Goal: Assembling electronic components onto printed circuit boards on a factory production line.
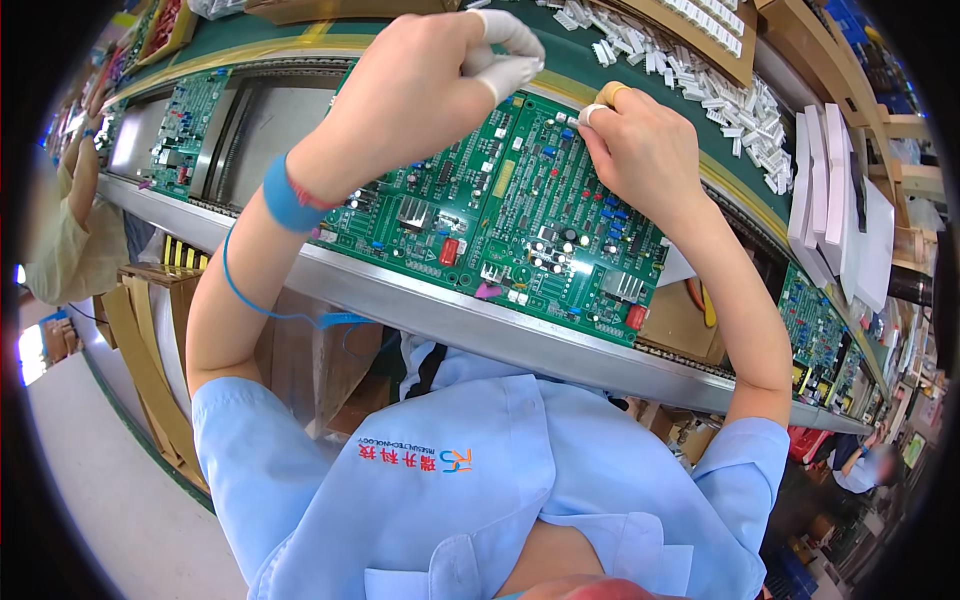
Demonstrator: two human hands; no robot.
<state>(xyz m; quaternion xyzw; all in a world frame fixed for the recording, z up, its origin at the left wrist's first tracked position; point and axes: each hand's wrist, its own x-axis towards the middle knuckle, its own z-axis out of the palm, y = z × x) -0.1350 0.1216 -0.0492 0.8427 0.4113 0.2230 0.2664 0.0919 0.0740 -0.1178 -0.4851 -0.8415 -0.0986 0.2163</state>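
A green circuit board point(520, 270) packed with small parts lies across the rails in front of me. My left hand point(425, 95) is raised over its far left part, white finger cots on the thumb and forefinger. Those fingers are bent toward each other, and anything between them is too small to make out. A blue wrist strap point(289, 196) with a coiled cord circles my left wrist. Near the board's far edge, my right hand point(645, 150) has its fingers curled down beside a small pale part point(570, 122). Whether it grips that part is hidden.
Loose white connectors point(735, 115) lie scattered beyond the rail, beside a cardboard tray of them point(700, 28). Other boards sit on the line at left point(185, 130) and right point(815, 325). Yellow-handled pliers point(708, 303) lie near my right forearm. A person point(70, 230) stands at far left.
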